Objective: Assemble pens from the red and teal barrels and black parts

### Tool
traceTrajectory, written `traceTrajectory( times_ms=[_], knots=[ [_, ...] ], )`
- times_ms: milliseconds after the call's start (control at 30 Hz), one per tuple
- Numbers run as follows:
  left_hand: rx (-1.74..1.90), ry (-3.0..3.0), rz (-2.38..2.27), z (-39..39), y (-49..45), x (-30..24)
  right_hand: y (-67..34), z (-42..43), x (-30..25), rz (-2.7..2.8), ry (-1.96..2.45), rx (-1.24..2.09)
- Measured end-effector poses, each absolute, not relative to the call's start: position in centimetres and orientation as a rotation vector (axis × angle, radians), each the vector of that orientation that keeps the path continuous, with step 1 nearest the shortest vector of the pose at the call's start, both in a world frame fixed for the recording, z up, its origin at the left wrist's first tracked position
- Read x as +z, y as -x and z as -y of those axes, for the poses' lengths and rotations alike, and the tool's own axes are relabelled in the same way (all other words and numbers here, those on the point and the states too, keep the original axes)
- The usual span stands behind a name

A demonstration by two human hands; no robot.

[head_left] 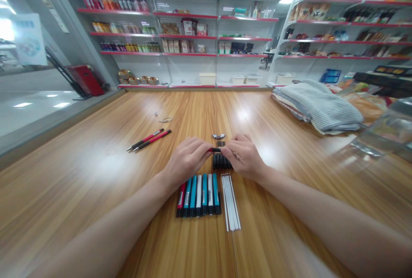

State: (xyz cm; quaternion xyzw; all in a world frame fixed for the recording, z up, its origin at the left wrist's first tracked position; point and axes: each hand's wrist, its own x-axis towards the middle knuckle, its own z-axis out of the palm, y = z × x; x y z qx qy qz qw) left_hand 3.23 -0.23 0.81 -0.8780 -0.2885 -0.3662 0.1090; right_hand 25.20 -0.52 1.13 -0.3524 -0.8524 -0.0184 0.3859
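Note:
Between my two hands lies a pen [216, 149] with a red barrel and a black front part, held level above the table. My left hand [189, 158] is closed round its red end. At the black end, the fingers of my right hand [245, 155] are pinched together. Just below the pen is a row of black pen grips [221, 161], partly covered by my right hand. Nearer me lie several red, blue and white pen barrels [198, 195] side by side. To their right sit several white ink refills [230, 203]. Small springs [220, 143] and silver tips [218, 136] lie beyond the pen.
Two red and black pens [149, 140] lie on the wooden table [96, 183] at left, with a thin loop [166, 119] behind them. Folded striped cloths [318, 104] and a clear container [386, 128] stand at right. Stocked shelves [189, 37] line the back.

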Motion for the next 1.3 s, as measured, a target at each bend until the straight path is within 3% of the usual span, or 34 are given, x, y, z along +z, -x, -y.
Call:
traceTrajectory(
  times_ms=[1300],
  knots=[
    [-0.986,2.560,0.915,0.51,-3.28,1.05,-25.19,0.32,1.39,2.171,0.906,-0.065]
  ],
)
